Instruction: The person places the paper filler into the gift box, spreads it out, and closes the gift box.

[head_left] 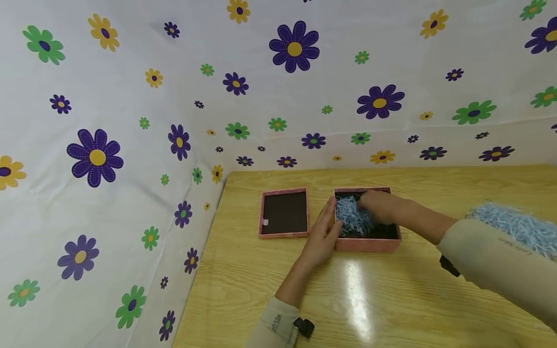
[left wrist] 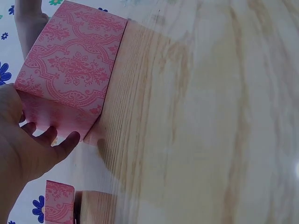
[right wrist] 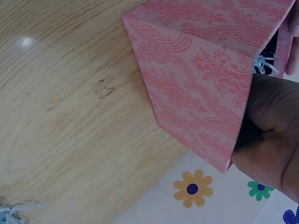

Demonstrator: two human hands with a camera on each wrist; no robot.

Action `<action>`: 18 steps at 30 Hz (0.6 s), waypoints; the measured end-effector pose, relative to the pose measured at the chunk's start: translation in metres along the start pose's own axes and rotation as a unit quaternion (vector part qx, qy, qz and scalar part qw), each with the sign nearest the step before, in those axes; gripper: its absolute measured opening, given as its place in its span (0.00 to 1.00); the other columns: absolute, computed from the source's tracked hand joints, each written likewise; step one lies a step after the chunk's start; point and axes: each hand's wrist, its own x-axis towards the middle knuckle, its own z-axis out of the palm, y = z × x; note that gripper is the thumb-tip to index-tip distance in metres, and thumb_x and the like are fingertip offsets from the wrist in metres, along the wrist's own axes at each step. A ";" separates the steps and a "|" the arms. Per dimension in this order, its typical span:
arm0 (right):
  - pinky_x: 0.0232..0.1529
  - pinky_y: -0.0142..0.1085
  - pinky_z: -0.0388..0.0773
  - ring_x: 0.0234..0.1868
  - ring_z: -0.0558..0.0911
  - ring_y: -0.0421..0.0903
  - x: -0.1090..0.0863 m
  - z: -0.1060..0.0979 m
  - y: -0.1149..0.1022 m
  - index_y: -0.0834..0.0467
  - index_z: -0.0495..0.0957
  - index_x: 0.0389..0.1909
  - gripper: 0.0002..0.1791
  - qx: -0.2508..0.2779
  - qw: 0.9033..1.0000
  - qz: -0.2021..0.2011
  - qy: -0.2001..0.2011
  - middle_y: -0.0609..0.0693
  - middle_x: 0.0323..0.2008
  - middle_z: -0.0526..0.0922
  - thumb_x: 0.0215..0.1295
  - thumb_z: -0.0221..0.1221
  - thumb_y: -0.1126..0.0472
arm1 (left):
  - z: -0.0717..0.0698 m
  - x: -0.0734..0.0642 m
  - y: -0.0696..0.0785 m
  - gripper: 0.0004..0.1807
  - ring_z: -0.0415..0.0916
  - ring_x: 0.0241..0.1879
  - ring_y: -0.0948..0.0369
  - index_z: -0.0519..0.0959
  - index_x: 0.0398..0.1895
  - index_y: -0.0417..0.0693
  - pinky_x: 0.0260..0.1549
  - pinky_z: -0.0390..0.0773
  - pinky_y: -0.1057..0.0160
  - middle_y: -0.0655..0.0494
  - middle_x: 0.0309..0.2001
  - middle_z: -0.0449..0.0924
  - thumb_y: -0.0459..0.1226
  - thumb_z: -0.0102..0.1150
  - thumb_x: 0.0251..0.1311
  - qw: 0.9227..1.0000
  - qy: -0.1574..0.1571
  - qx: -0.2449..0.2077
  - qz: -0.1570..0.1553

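A pink patterned box (head_left: 368, 245) with a dark inside stands without its lid on the wooden table. Light-blue shredded paper (head_left: 353, 216) lies in its left part. My left hand (head_left: 321, 237) rests along the box's left side, its fingers spread against the outer wall in the left wrist view. The right hand (head_left: 383, 207) reaches down into the box, beside the shredded paper. Its fingertips are hidden there, and I cannot tell whether they grip any paper. In the right wrist view, the pink wall (right wrist: 196, 88) covers most of the inside.
Left of the box lies its matching lid (head_left: 285, 212), dark inside facing up, with a small pale tag. A heap of light-blue shredded paper (head_left: 515, 227) lies at the right, partly behind the right sleeve. Flower-printed cloth (head_left: 261, 96) rises behind and left of the table.
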 end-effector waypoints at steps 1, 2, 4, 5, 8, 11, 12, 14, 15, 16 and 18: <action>0.49 0.51 0.85 0.50 0.86 0.59 -0.002 -0.001 0.000 0.66 0.86 0.53 0.18 -0.001 1.000 0.007 -0.003 0.61 0.47 0.88 0.62 0.69 0.77 | 0.001 0.000 0.001 0.36 0.43 0.84 0.60 0.44 0.88 0.59 0.77 0.58 0.43 0.62 0.87 0.42 0.42 0.45 0.85 1.000 -0.002 -0.001 0.001; 0.50 0.52 0.85 0.51 0.86 0.60 -0.004 -0.004 0.000 0.67 0.86 0.53 0.18 -0.004 1.000 0.010 -0.003 0.62 0.48 0.87 0.61 0.70 0.76 | 0.002 0.001 0.001 0.37 0.44 0.84 0.60 0.44 0.88 0.59 0.77 0.58 0.43 0.60 0.87 0.42 0.41 0.45 0.84 1.000 -0.003 0.001 0.003; 0.52 0.54 0.85 0.53 0.85 0.61 -0.009 -0.014 -0.002 0.67 0.85 0.54 0.20 -0.007 1.000 0.012 -0.002 0.62 0.50 0.87 0.60 0.73 0.73 | 0.004 0.002 0.001 0.36 0.44 0.84 0.60 0.44 0.88 0.59 0.77 0.58 0.43 0.59 0.87 0.42 0.42 0.45 0.84 1.000 -0.005 0.001 0.005; 0.54 0.55 0.84 0.54 0.85 0.62 -0.013 -0.021 -0.002 0.67 0.85 0.55 0.22 -0.006 1.000 0.009 0.001 0.63 0.52 0.87 0.59 0.74 0.72 | 0.004 0.003 0.000 0.37 0.44 0.84 0.60 0.44 0.88 0.60 0.77 0.58 0.43 0.60 0.87 0.42 0.41 0.45 0.84 1.000 -0.004 0.000 0.005; 0.54 0.56 0.84 0.53 0.85 0.63 -0.030 -0.045 -0.002 0.68 0.84 0.55 0.25 0.008 1.000 -0.011 0.028 0.62 0.52 0.87 0.57 0.77 0.69 | 0.006 0.004 0.000 0.37 0.44 0.84 0.61 0.44 0.88 0.61 0.77 0.58 0.43 0.64 0.87 0.41 0.41 0.45 0.84 1.000 0.003 0.004 0.000; 0.50 0.55 0.85 0.48 0.87 0.60 -0.050 -0.062 0.011 0.68 0.84 0.54 0.25 0.029 0.997 -0.021 0.067 0.61 0.50 0.88 0.56 0.78 0.68 | 0.007 0.003 -0.001 0.37 0.43 0.84 0.62 0.44 0.88 0.63 0.78 0.56 0.42 0.64 0.87 0.42 0.43 0.45 0.84 1.000 0.007 0.003 -0.009; 0.49 0.55 0.85 0.46 0.87 0.59 -0.058 -0.066 0.017 0.68 0.84 0.54 0.25 0.031 0.996 -0.019 0.078 0.61 0.50 0.88 0.55 0.78 0.68 | 0.008 0.003 -0.002 0.37 0.43 0.84 0.62 0.44 0.88 0.64 0.78 0.56 0.42 0.63 0.87 0.42 0.43 0.45 0.84 1.000 0.007 0.004 -0.011; 0.47 0.55 0.86 0.45 0.87 0.60 -0.075 -0.068 0.032 0.68 0.83 0.55 0.26 0.033 0.995 0.000 0.092 0.62 0.51 0.87 0.55 0.78 0.69 | 0.009 0.002 -0.002 0.37 0.42 0.84 0.62 0.43 0.88 0.66 0.78 0.56 0.42 0.63 0.87 0.41 0.44 0.45 0.84 1.000 0.005 0.002 -0.015; 0.47 0.55 0.86 0.45 0.88 0.61 -0.084 -0.068 0.041 0.68 0.83 0.56 0.26 0.033 0.995 0.011 0.094 0.63 0.52 0.87 0.55 0.77 0.70 | 0.009 0.002 -0.002 0.37 0.42 0.84 0.62 0.43 0.88 0.67 0.78 0.56 0.41 0.63 0.87 0.41 0.44 0.45 0.84 1.000 0.004 0.001 -0.017; 0.47 0.56 0.86 0.45 0.88 0.62 -0.093 -0.066 0.049 0.69 0.82 0.56 0.26 0.030 0.995 0.027 0.096 0.65 0.52 0.86 0.55 0.77 0.70 | 0.009 0.001 -0.002 0.37 0.42 0.84 0.62 0.43 0.88 0.68 0.78 0.56 0.42 0.64 0.87 0.41 0.44 0.45 0.84 1.000 0.004 0.001 -0.018; 0.47 0.57 0.85 0.47 0.87 0.64 -0.113 -0.062 0.066 0.71 0.81 0.56 0.27 0.029 0.993 0.058 0.097 0.67 0.53 0.85 0.55 0.76 0.71 | 0.010 0.001 -0.001 0.37 0.43 0.84 0.61 0.43 0.88 0.67 0.77 0.57 0.42 0.64 0.87 0.41 0.44 0.45 0.84 1.000 0.004 0.000 -0.017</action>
